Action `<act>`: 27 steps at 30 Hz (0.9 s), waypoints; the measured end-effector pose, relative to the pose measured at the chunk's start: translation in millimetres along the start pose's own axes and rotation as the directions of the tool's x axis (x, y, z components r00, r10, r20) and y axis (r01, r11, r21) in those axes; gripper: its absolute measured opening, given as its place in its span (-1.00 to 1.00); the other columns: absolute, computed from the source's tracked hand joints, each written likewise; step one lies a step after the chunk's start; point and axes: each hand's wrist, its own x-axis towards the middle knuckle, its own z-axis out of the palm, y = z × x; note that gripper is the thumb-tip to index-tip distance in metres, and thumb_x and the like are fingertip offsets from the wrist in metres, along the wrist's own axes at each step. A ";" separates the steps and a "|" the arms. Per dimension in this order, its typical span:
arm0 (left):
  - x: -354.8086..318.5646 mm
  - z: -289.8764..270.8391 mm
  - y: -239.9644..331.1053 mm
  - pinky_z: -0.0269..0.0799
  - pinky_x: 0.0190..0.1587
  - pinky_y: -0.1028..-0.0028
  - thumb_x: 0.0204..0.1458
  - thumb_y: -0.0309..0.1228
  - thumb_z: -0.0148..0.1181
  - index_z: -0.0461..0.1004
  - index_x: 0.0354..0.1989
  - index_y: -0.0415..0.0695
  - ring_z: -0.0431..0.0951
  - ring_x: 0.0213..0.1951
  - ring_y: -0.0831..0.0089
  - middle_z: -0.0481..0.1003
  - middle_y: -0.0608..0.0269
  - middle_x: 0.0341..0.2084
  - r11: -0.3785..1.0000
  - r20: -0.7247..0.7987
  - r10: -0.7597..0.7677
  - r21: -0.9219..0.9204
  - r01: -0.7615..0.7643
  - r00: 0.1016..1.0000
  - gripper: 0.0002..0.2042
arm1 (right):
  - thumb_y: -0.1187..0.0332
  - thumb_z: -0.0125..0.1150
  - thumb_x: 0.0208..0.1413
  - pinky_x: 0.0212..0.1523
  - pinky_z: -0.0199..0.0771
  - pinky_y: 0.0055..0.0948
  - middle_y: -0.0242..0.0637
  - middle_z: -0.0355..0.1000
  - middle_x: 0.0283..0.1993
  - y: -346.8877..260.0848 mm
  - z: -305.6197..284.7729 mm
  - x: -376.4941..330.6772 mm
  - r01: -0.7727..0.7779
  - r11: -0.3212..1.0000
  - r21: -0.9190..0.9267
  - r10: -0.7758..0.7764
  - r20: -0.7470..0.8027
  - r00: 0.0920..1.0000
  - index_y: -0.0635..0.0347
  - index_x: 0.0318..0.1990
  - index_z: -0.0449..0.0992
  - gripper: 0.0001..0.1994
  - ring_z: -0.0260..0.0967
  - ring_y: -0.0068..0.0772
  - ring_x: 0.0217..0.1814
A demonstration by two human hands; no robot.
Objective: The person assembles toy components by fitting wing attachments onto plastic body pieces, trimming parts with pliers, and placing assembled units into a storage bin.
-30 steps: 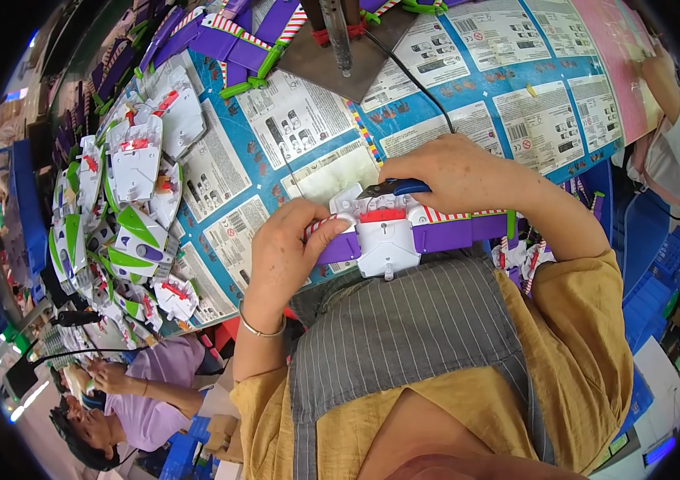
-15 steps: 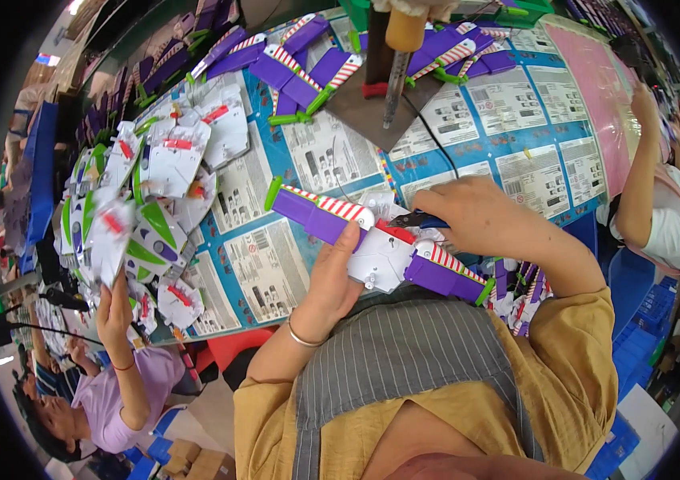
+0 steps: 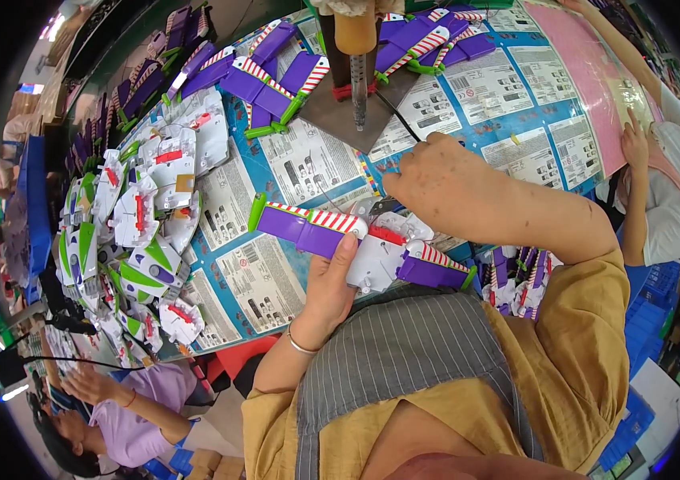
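Head view: the worktop (image 3: 508, 120) fills the upper field, covered with blue-bordered printed sheets and a pink sheet (image 3: 596, 80) toward its right end. A long heap of white, green and purple toy body shells (image 3: 128, 232) runs down the left edge of the worktop, and a row of purple wing parts with red-and-white striped tips (image 3: 276, 68) lies along the far edge. A vertical press tool (image 3: 358, 56) stands at the top centre on a grey base plate (image 3: 348, 116). The toy wing assembly (image 3: 360, 244), a white centre piece with a purple wing on each side, is held just above the near edge of the worktop, tilted down to the right. The left hand (image 3: 332, 284) supports it from below, its grip closed around the white centre with the thumb lying on top. The right hand (image 3: 436, 180) rests over the upper middle of the assembly; its fingertips are hidden, so its grip cannot be determined. A smaller cluster of purple parts (image 3: 516, 280) lies below the right forearm. Other people's arms show at lower left and far right.
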 end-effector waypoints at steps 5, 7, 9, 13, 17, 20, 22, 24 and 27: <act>4.6 10.2 12.0 0.43 -0.06 0.37 0.11 -0.32 0.08 0.39 -0.07 -0.14 0.48 -0.13 0.44 0.47 0.27 -0.18 0.998 -0.085 0.021 -0.064 -0.027 0.996 -0.75 | 0.40 0.06 -0.12 -0.31 0.38 -0.25 -0.16 0.46 -0.49 20.7 20.5 -0.6 0.005 0.981 0.194 0.004 -0.048 0.999 0.21 -0.38 0.45 -0.87 0.47 -0.18 -0.35; 14.7 18.0 20.7 0.45 -0.08 0.36 0.10 -0.31 0.09 0.42 -0.11 -0.13 0.51 -0.16 0.42 0.50 0.28 -0.24 0.998 -0.107 0.043 -0.040 -0.047 0.993 -0.77 | 0.40 0.03 -0.10 -0.34 0.41 -0.19 -0.13 0.47 -0.47 26.2 32.7 3.3 -0.045 0.971 0.235 0.065 -0.078 0.995 0.21 -0.38 0.46 -0.86 0.48 -0.12 -0.35; 23.6 20.1 27.9 0.44 -0.05 0.33 0.09 -0.28 0.11 0.40 -0.09 -0.13 0.49 -0.12 0.38 0.48 0.24 -0.18 0.992 -0.122 -0.033 -0.122 0.018 0.992 -0.73 | 0.40 0.01 -0.09 -0.34 0.42 -0.18 -0.13 0.47 -0.47 27.8 36.9 7.1 -0.085 0.973 0.217 0.105 -0.082 0.991 0.21 -0.37 0.46 -0.86 0.48 -0.11 -0.35; 40.1 25.7 34.8 0.41 0.00 0.27 0.10 -0.26 0.09 0.34 -0.01 -0.14 0.48 -0.07 0.32 0.46 0.20 -0.12 0.976 -0.133 -0.067 -0.217 0.037 0.989 -0.67 | 0.45 0.05 -0.14 -0.34 0.42 -0.17 -0.09 0.47 -0.47 36.7 30.0 10.6 -0.145 0.961 0.234 0.166 -0.072 0.983 0.25 -0.33 0.44 -0.83 0.47 -0.09 -0.36; 51.6 35.7 45.4 0.42 -0.01 0.24 0.14 -0.25 0.01 0.37 -0.04 -0.14 0.49 -0.08 0.27 0.46 0.17 -0.11 0.971 -0.163 -0.063 -0.238 0.023 0.985 -0.71 | 0.51 0.11 -0.21 -0.37 0.41 -0.18 -0.07 0.46 -0.47 47.6 32.8 9.4 -0.152 0.943 0.298 0.207 -0.162 0.965 0.29 -0.29 0.43 -0.77 0.47 -0.07 -0.37; 58.9 38.6 49.0 0.41 0.00 0.21 0.14 -0.23 -0.01 0.33 0.01 -0.14 0.48 -0.05 0.23 0.45 0.16 -0.08 0.977 -0.144 0.005 -0.211 -0.036 0.990 -0.67 | 0.52 0.09 -0.20 -0.34 0.43 -0.16 -0.05 0.46 -0.45 57.8 32.6 14.1 -0.175 0.918 0.356 0.230 -0.119 0.966 0.30 -0.26 0.44 -0.75 0.47 -0.04 -0.35; 64.1 42.2 51.5 0.40 0.02 0.20 0.15 -0.22 -0.02 0.31 0.03 -0.13 0.46 -0.04 0.22 0.44 0.16 -0.06 0.977 -0.107 -0.002 -0.212 -0.021 0.994 -0.66 | 0.51 0.08 -0.19 -0.31 0.43 -0.14 -0.02 0.46 -0.42 65.6 40.4 17.1 -0.177 0.901 0.395 0.236 -0.106 0.966 0.28 -0.23 0.44 -0.73 0.47 -0.02 -0.32; 65.4 43.0 53.9 0.36 0.05 0.19 0.16 -0.18 -0.05 0.28 0.07 -0.13 0.42 0.01 0.20 0.40 0.13 -0.02 0.977 -0.060 0.002 -0.212 -0.015 0.998 -0.62 | 0.51 0.08 -0.19 -0.30 0.44 -0.13 -0.01 0.46 -0.41 71.0 39.1 19.0 -0.180 0.888 0.423 0.234 -0.078 0.969 0.26 -0.22 0.44 -0.72 0.46 -0.01 -0.31; 64.4 42.9 55.3 0.34 0.06 0.17 0.16 -0.17 -0.05 0.27 0.08 -0.13 0.42 0.01 0.20 0.40 0.12 -0.01 0.978 -0.087 0.007 -0.205 -0.024 0.996 -0.61 | 0.51 0.07 -0.18 -0.29 0.43 -0.12 0.02 0.46 -0.39 73.0 39.1 18.3 -0.174 0.870 0.461 0.223 -0.053 0.973 0.23 -0.20 0.45 -0.71 0.46 0.01 -0.30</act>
